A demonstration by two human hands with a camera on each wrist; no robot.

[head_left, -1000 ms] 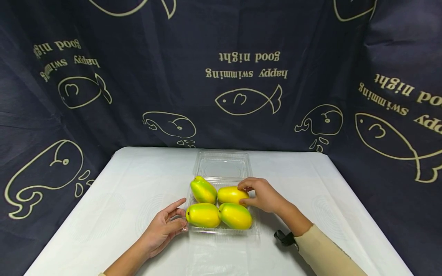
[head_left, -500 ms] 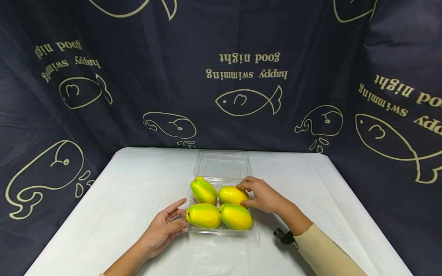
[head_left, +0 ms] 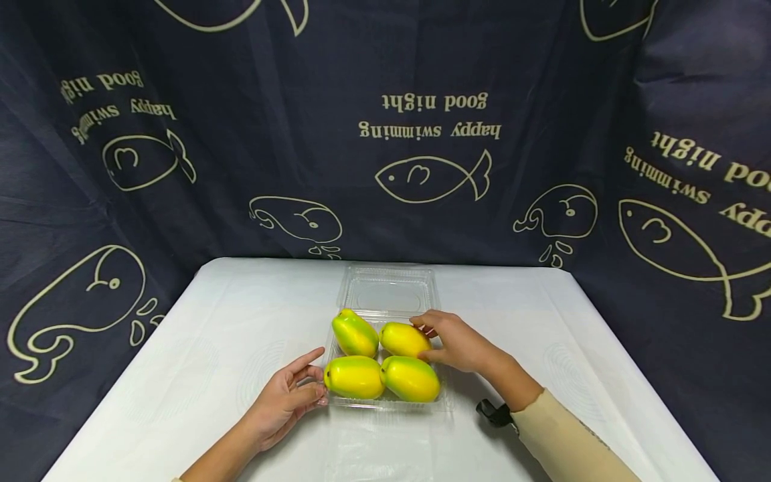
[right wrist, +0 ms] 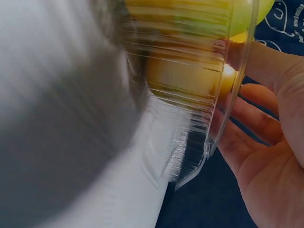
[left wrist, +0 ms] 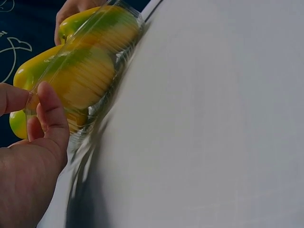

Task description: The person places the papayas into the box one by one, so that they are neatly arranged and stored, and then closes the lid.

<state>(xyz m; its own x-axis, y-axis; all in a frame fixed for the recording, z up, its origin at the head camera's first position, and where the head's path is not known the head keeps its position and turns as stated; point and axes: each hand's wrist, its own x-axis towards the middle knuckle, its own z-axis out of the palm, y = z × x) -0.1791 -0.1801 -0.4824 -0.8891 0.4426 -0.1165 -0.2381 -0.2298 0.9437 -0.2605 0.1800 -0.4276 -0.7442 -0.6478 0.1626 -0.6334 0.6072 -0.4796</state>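
Several yellow-green papayas lie in the clear plastic clamshell box [head_left: 388, 404], its lid [head_left: 388, 289] folded open toward the back. My right hand [head_left: 459, 341] holds the right end of the back right papaya [head_left: 405, 339], fingers behind and thumb in front. In the right wrist view that papaya [right wrist: 185, 78] shows through the ribbed box wall beside my fingers. My left hand [head_left: 283, 402] pinches the box's left rim between thumb and fingertips; the left wrist view shows this rim [left wrist: 32, 102] close up. Near it sit the front left papaya [head_left: 354, 377], front right papaya [head_left: 411, 379] and back left papaya [head_left: 355, 333].
A white cloth [head_left: 518, 301] covers the table. Dark blue curtain [head_left: 289, 134] with fish and whale drawings rises at the back and both sides. A black device [head_left: 495, 413] is strapped at my right wrist, by the beige sleeve [head_left: 566, 435].
The back right papaya has turned slightly, its left end now farther back, and my right hand shifted a little left with it. My left hand stays at the box rim.
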